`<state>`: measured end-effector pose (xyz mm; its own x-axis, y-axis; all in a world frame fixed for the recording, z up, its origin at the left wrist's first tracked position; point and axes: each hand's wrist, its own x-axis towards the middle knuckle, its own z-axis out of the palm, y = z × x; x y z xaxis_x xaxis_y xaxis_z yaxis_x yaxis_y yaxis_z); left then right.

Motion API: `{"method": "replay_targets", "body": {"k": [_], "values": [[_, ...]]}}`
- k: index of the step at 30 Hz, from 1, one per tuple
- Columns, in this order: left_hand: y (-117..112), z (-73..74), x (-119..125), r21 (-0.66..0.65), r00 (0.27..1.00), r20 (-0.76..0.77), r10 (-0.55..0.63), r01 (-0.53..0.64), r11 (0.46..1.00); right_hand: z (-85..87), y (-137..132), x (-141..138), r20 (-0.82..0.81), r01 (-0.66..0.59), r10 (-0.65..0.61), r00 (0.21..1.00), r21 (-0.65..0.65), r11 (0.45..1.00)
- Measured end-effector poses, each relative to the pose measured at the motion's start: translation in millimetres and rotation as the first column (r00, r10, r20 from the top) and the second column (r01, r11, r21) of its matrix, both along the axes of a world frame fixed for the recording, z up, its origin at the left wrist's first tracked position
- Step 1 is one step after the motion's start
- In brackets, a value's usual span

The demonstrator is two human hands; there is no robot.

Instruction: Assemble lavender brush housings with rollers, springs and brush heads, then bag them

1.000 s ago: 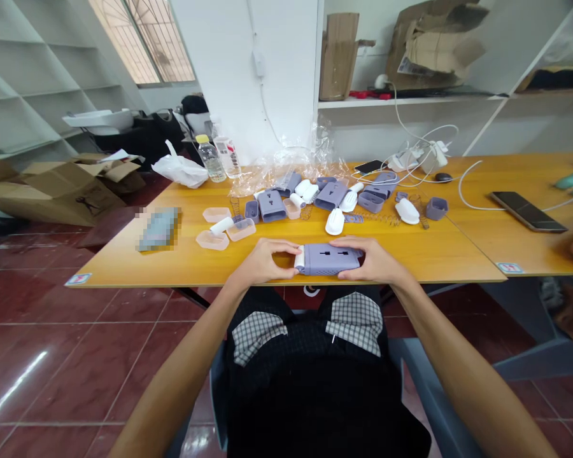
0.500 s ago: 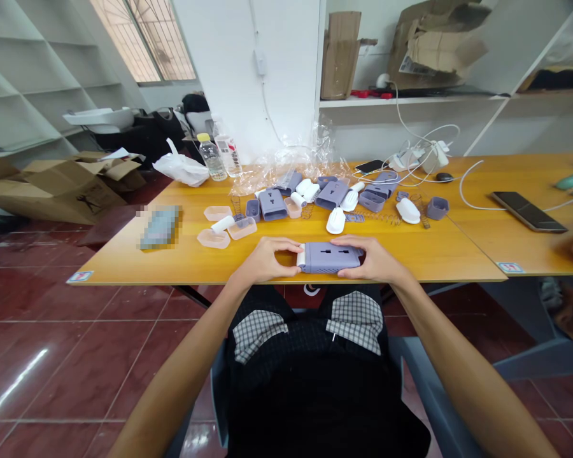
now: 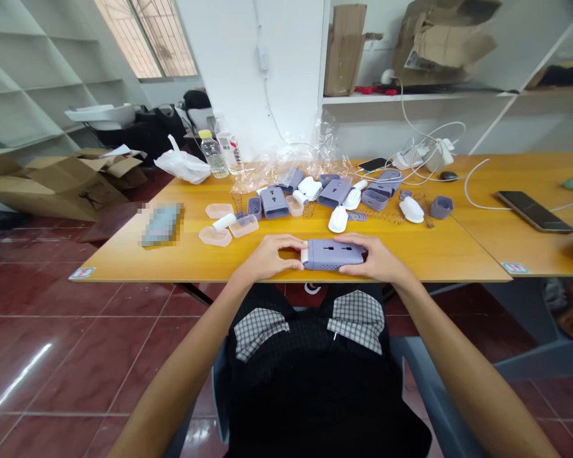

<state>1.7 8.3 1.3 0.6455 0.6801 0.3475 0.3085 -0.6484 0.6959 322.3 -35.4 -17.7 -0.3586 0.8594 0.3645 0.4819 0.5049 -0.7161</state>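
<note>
A purple plastic casing with two dark slots on top lies sideways near the table's front edge. My right hand grips its right end between thumb and fingers. At the casing's left end a white roller-like part sticks out a little. My left hand pinches that white part, thumb at the near side and fingers at the far side. How deep it sits in the casing is hidden. Just behind lie a white scoop-shaped piece and a clear pinkish tray.
Several purple casings, white parts and coil springs are scattered behind my hands. A blurred-out object lies at left. Plastic wrap, bottles and cables stand along the back. A tablet-like device lies at right.
Less of the white part shows outside the casing's left end; it has gone further in. Both hands keep their hold, and the view has shifted slightly.
</note>
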Motion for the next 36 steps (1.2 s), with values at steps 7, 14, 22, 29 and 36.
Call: {"method": "replay_targets", "body": {"k": [7, 14, 22, 29, 36], "values": [[-1.4, 0.2, 0.8, 0.046, 0.997, -0.08, 0.017, -0.013, 0.999, 0.2, -0.1, -2.0, 0.021, -0.017, 0.015, 1.0, 0.05, 0.999], [-6.3, 0.3, 2.9, 0.137, 0.981, -0.191, 0.023, 0.003, 0.991, -0.3, -0.3, -1.3, 0.038, -0.036, 0.032, 0.999, 0.089, 0.995], [-6.8, -2.1, 6.3, 0.211, 0.982, -0.109, 0.155, -0.129, 0.969, 0.8, 0.7, 5.3, 0.01, 0.002, -0.003, 1.0, 0.095, 0.995], [-10.4, 4.0, 5.2, 0.153, 0.985, -0.144, 0.097, -0.075, 0.985, 0.9, 0.2, 5.2, -0.004, -0.016, 0.016, 1.0, 0.099, 0.995], [-7.9, 0.0, 4.8, 0.17, 0.969, -0.235, 0.07, -0.03, 0.985, -3.8, -0.5, 1.0, 0.042, -0.014, 0.01, 0.999, 0.1, 0.995]]}}
